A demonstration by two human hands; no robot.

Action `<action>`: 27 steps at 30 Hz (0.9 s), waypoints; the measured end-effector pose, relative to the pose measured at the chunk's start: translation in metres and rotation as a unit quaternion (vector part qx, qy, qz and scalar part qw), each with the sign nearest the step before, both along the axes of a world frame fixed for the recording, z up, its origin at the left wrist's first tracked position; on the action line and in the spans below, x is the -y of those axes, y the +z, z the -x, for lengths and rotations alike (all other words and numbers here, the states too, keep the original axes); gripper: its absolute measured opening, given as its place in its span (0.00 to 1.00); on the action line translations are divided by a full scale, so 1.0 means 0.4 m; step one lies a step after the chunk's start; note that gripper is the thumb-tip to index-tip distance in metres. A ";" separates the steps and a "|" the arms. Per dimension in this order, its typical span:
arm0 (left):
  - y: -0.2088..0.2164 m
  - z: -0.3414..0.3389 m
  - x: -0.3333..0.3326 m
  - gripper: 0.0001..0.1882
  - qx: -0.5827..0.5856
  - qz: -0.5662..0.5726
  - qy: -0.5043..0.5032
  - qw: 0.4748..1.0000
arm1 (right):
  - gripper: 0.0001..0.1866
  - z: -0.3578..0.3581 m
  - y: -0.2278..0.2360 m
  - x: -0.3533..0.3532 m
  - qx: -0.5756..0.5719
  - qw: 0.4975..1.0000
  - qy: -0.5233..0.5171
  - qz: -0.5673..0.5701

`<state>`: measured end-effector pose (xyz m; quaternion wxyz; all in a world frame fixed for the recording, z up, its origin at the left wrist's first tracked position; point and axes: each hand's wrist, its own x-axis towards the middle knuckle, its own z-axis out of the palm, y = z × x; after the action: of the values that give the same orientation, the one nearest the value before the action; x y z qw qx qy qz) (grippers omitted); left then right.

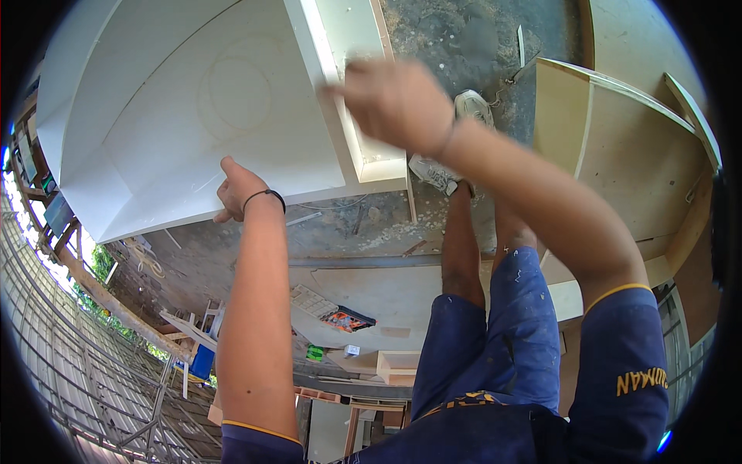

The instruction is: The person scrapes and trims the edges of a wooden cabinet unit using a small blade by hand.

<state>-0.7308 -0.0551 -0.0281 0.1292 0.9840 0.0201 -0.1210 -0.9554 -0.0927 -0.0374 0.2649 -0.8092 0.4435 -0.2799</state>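
Note:
A large white cabinet [255, 93], open toward me, fills the upper left, with a faint ring-shaped mark on its inner panel. At its near edge is my left hand [241, 189], thumb raised and the other fingers curled down around the edge. Motion smears my right hand [398, 104], which is over the narrow white compartment [382, 170] along the cabinet's right side. Its fingers look bent, but whether they hold anything cannot be made out.
At the right stands another wooden cabinet [634, 155] with pale panels. My shoes [437, 174] are on the stained concrete floor [433, 39] beside the white cabinet. A pale board [371, 282] lies below, near an orange-and-black item [348, 319]. Metal grilles [85, 348] line the left.

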 end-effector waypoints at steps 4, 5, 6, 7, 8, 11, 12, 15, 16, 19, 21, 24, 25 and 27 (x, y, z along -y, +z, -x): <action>-0.004 0.020 0.004 0.33 -0.002 -0.008 -0.010 1.000 | 0.16 -0.009 -0.027 0.023 0.016 1.000 -0.008 0.000; -0.003 0.010 0.004 0.33 0.008 -0.013 -0.005 1.000 | 0.14 -0.014 -0.005 -0.023 0.020 1.000 -0.008 -0.013; 0.002 -0.007 0.006 0.33 0.023 -0.015 -0.002 1.000 | 0.14 -0.024 0.020 -0.070 0.032 0.999 0.016 -0.025; 0.006 -0.008 0.004 0.33 0.027 -0.016 -0.003 1.000 | 0.15 -0.030 0.018 -0.120 0.036 0.995 0.073 -0.050; 0.015 -0.001 0.001 0.33 0.013 -0.017 -0.003 1.000 | 0.15 -0.035 0.031 -0.136 0.029 0.993 0.107 -0.036; 0.010 -0.004 0.009 0.33 0.006 -0.017 -0.002 1.000 | 0.16 -0.028 0.020 -0.035 -0.031 0.999 0.026 -0.021; -0.005 0.012 0.006 0.33 0.004 -0.020 0.001 1.000 | 0.15 0.001 -0.008 0.032 0.005 1.000 -0.023 0.009; 0.003 0.021 0.008 0.33 0.000 -0.024 0.000 1.000 | 0.15 -0.019 -0.011 0.004 0.015 1.000 -0.023 0.005; 0.009 0.014 0.005 0.33 0.003 -0.026 0.002 1.000 | 0.15 -0.021 0.011 -0.046 0.000 1.000 0.001 -0.019; 0.021 0.004 0.010 0.33 0.021 -0.031 0.002 0.999 | 0.17 -0.023 0.024 -0.163 0.010 0.992 0.111 -0.060; 0.016 0.001 0.000 0.33 0.000 -0.012 0.003 1.000 | 0.16 -0.021 0.022 -0.098 -0.014 0.997 0.066 -0.040; 0.004 0.020 0.013 0.33 0.003 -0.006 0.002 1.000 | 0.12 0.013 -0.002 0.082 0.001 0.998 -0.061 0.013; 0.000 0.023 0.013 0.33 0.000 -0.006 0.001 1.000 | 0.13 0.015 -0.024 0.095 -0.045 0.999 -0.026 -0.008; 0.007 0.016 0.007 0.33 -0.008 -0.006 0.004 1.000 | 0.13 -0.019 -0.020 0.036 -0.011 0.998 -0.030 0.050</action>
<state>-0.7374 -0.0581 -0.0253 0.1241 0.9836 0.0260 -0.1280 -0.9478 -0.1069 -0.0454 0.2111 -0.8107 0.4558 -0.3007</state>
